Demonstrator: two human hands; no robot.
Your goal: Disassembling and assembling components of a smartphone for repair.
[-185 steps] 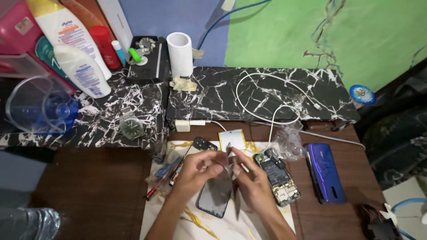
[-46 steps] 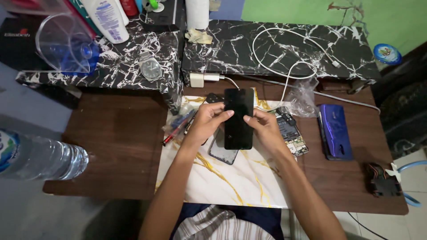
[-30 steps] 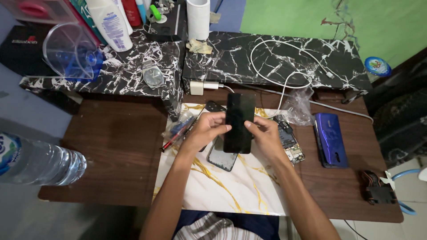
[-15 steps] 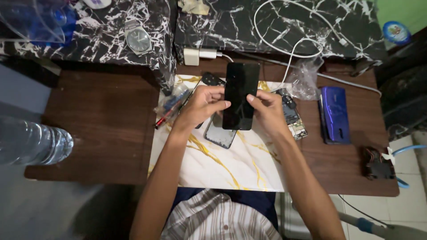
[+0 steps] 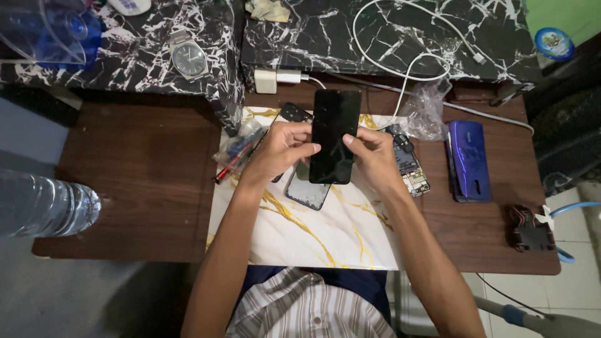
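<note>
Your left hand and right hand both grip the black phone screen panel, held upright above the white marble mat. A second panel lies beneath; blue back cover sits right.

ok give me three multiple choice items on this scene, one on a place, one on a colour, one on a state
1. Where does the wristwatch lie?
A. on the black marbled shelf
B. on the brown table
C. on the white mat

2. What colour is the phone back cover right of the hands?
A. red
B. blue-purple
C. green

3. How is the black phone screen held?
A. flat on the mat, untouched
B. in one hand only
C. between both hands, raised

Key: 1 A, the watch sits on the marbled top beside a clear jug. 2 B, the cover shows blue-purple. 3 C, the left hand and right hand grip its sides above the white-and-gold mat.
</note>
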